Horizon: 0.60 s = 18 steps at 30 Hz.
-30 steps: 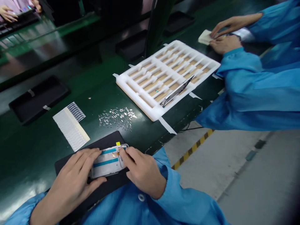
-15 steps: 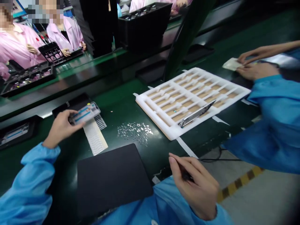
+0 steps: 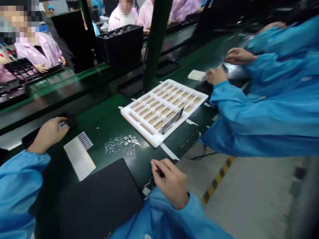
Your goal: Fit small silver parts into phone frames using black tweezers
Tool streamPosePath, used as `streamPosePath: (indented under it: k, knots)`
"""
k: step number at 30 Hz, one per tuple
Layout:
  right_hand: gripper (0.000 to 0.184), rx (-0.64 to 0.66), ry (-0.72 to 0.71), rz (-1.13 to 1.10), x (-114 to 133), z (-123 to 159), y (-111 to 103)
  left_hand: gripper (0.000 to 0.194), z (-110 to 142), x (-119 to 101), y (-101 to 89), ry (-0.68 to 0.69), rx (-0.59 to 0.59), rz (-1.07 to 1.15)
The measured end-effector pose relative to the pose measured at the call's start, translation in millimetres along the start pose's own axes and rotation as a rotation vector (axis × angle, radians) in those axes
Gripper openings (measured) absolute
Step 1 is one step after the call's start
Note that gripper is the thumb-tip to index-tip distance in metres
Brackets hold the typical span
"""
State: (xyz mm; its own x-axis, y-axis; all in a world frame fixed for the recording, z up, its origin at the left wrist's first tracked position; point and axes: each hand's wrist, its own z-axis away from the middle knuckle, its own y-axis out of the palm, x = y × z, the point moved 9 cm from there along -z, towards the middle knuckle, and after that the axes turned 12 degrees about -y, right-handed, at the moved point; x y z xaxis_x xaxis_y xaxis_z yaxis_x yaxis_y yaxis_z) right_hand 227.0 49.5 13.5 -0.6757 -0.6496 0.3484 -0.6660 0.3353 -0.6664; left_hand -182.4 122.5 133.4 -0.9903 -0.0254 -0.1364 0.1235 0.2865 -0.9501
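Note:
My left hand (image 3: 50, 134) is over a black tray (image 3: 28, 137) at the left, its fingers closed around a phone-shaped part (image 3: 63, 125). Most of that part is hidden by the hand. Near it lies a pale sheet (image 3: 77, 159) with rows of thin strips, and a striped piece at its upper end. My right hand (image 3: 170, 182) hovers by the table's front edge, thumb and fingers pinched together. Something dark shows inside its curl; I cannot make out its kind. Many tiny shiny pieces (image 3: 122, 146) are scattered on the green table between the hands.
A white slotted foam tray (image 3: 156, 141) holds one thin phone-like frame (image 3: 171, 121), leaning upright. A flat black pad (image 3: 99, 199) lies before me. At the right, a co-worker's hands (image 3: 216, 75) work near a whitish pad (image 3: 196, 75). A green post (image 3: 157, 43) rises behind the foam tray.
My left hand has moved the phone-shaped part from above the strip sheet down to the black tray. My right hand stays pinched. The view has swung to the right.

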Motion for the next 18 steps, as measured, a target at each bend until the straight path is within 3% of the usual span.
streamPosePath:
  k: [2,5,6,9,11,13,16,18]
  knots:
    - [0.018,0.020,-0.005,0.054,3.0,0.8,4.1,0.046,-9.0,-64.5,22.6,0.032,0.069,0.051]
    - [0.019,0.037,-0.007,0.100,4.2,4.1,7.4,0.032,-18.2,-188.0,64.3,0.172,0.265,0.202]
    - [0.019,0.054,-0.008,0.116,4.2,5.6,8.8,0.031,-22.4,-226.6,74.0,0.206,0.282,0.225]
    - [0.020,0.095,-0.008,0.151,3.6,9.9,11.9,0.036,-40.3,-314.1,102.0,0.231,0.312,0.260]
    - [0.020,0.098,-0.005,0.154,3.3,11.9,12.6,0.039,-54.5,-345.2,118.8,0.201,0.315,0.273]
    - [0.021,0.087,0.001,0.152,3.0,12.8,13.4,0.040,-66.3,-361.1,132.3,0.174,0.316,0.291]
    - [0.021,0.071,0.011,0.153,2.4,12.3,15.3,0.040,-76.6,-370.8,139.7,0.160,0.311,0.330]
    - [0.021,0.059,0.024,0.114,0.9,11.3,15.3,0.030,-79.4,-371.5,132.6,0.162,0.290,0.360]
